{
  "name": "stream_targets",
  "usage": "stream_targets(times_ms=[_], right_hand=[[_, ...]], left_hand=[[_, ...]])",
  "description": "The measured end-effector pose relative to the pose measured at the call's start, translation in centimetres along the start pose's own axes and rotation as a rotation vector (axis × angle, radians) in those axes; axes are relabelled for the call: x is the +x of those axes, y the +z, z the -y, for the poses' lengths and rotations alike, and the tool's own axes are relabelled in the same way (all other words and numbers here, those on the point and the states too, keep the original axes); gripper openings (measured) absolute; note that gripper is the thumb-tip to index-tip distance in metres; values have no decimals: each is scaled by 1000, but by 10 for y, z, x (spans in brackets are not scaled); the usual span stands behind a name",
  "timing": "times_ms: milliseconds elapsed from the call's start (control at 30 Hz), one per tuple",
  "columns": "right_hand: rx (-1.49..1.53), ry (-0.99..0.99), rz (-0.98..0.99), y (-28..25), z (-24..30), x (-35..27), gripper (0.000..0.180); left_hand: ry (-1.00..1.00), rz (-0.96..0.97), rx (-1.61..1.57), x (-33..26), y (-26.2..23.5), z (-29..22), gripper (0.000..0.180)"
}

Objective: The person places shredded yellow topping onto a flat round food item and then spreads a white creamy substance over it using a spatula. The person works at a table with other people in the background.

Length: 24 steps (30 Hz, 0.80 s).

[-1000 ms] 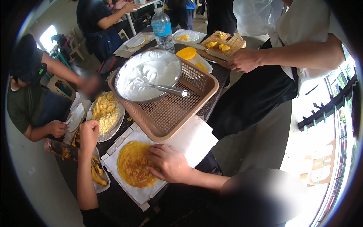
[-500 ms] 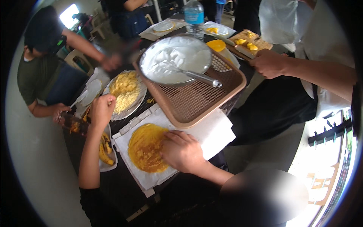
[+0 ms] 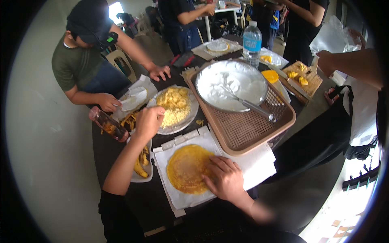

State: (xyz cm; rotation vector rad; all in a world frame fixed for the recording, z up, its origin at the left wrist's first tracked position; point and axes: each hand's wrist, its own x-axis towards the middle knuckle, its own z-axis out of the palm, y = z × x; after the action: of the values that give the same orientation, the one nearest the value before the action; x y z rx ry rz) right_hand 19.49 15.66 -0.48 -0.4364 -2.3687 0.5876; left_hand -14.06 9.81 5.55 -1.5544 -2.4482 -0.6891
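A round yellow crepe (image 3: 187, 170) with browned patches lies flat on white paper (image 3: 259, 162). Over its right edge rests my right hand (image 3: 225, 177), fingers apart and slightly bent, touching it. My left hand (image 3: 149, 122) is closed at the near left rim of a foil-covered plate (image 3: 193, 112). Whatever its fingers pinch is too small to make out. On that plate are sliced bananas (image 3: 172, 97) and a pale yellow grated heap (image 3: 175, 117).
A metal bowl of white cream (image 3: 251, 87) with a whisk (image 3: 253, 108) stands in a brown perforated tray (image 3: 247, 137). Banana peels (image 3: 141, 168), a dark jar (image 3: 109, 124) and a water bottle (image 3: 252, 42) are around. Co-workers stand left and right; a cutting board (image 3: 310, 83) holds yellow fruit.
The whole view has shifted, so the table sits further right and lower. My left hand stays closed by the plate; my right stays on the crepe. The left co-worker's hand now rests on the table.
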Motion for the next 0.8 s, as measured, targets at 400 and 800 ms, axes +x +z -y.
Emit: stream_targets(times_ms=[400,800], right_hand=[[21,6,11,-1,-3,-2,35],[29,20,13,-1,2,-2,35]], left_hand=[[34,16,1,-1,2,7,14],[8,-15,-1,-1,6,-3,8]])
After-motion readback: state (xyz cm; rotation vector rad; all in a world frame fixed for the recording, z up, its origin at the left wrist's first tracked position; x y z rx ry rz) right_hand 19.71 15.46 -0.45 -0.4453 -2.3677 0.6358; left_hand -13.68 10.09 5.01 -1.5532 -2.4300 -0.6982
